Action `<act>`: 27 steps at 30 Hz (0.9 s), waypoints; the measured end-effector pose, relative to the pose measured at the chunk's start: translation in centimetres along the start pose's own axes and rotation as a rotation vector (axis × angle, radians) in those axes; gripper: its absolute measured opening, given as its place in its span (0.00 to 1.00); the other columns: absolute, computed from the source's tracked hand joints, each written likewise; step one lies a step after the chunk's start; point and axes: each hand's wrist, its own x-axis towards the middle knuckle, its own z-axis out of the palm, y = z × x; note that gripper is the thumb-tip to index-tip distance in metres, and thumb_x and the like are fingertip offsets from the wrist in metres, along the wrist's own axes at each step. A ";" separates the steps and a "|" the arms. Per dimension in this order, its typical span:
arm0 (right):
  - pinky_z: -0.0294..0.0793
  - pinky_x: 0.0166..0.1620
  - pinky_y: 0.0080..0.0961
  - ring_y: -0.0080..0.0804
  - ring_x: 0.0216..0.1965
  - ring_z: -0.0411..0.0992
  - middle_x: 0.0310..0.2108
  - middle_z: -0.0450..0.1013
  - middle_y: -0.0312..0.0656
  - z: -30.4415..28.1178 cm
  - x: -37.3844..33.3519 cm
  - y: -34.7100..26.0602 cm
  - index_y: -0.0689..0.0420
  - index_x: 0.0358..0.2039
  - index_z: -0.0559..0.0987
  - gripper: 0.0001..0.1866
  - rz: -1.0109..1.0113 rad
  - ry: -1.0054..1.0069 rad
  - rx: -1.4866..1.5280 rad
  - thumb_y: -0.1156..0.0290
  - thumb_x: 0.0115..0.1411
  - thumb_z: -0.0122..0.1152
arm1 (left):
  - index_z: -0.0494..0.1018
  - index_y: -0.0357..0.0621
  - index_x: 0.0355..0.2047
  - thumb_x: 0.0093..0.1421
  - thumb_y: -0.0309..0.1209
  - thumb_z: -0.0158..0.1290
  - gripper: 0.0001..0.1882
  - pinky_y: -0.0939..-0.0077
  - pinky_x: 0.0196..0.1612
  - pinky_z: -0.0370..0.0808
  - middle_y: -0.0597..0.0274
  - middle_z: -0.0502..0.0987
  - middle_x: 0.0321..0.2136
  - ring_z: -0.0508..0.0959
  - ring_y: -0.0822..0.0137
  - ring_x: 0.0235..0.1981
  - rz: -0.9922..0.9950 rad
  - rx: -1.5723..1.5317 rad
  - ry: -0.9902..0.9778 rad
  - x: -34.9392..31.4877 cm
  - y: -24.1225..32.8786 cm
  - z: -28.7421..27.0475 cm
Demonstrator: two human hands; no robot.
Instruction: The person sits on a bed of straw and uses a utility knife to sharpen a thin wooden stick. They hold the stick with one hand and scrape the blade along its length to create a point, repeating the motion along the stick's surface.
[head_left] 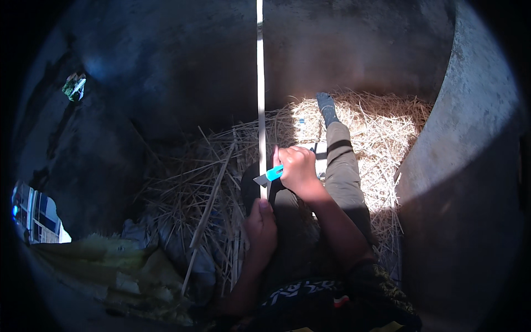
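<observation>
A dark shirt [315,296] with pale print lies nearest. At the near left is a crumpled yellow-green sheet [110,271], then loose shavings [182,191] in shade. Right of these, the left hand [261,228] pinches a long pale strip [261,99] that runs to the far edge. A turquoise-handled knife [274,173] crosses the strip just beyond that hand; the right hand [298,169] is wrapped around its handle. Further right, 1 trousered leg [342,157] stretches over sunlit shavings, near a grey wall [470,149].
</observation>
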 end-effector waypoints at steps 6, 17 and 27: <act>0.68 0.19 0.37 0.44 0.14 0.70 0.11 0.68 0.44 -0.3 1.4 0.7 0.55 0.10 0.68 0.17 -0.086 0.069 -0.064 0.77 0.52 0.62 | 0.66 0.43 0.26 0.74 0.44 0.39 0.23 0.78 0.24 0.62 0.69 0.64 0.15 0.65 0.77 0.18 0.026 -0.036 0.021 0.3 -0.9 1.1; 0.69 0.17 0.32 0.38 0.12 0.71 0.09 0.68 0.42 -0.1 4.2 2.9 0.54 0.10 0.72 0.16 -0.170 0.091 -0.231 0.72 0.53 0.62 | 0.67 0.41 0.28 0.74 0.45 0.38 0.23 0.72 0.24 0.66 0.64 0.67 0.14 0.70 0.72 0.18 -0.028 -0.045 0.022 0.4 -0.8 1.6; 0.79 0.28 0.41 0.51 0.23 0.79 0.19 0.77 0.50 -3.2 19.5 10.1 0.55 0.18 0.82 0.20 0.356 -0.003 -0.578 0.67 0.64 0.50 | 0.69 0.40 0.29 0.73 0.41 0.39 0.20 0.70 0.25 0.67 0.61 0.68 0.15 0.71 0.69 0.17 -0.033 0.055 -0.060 -1.2 0.6 1.5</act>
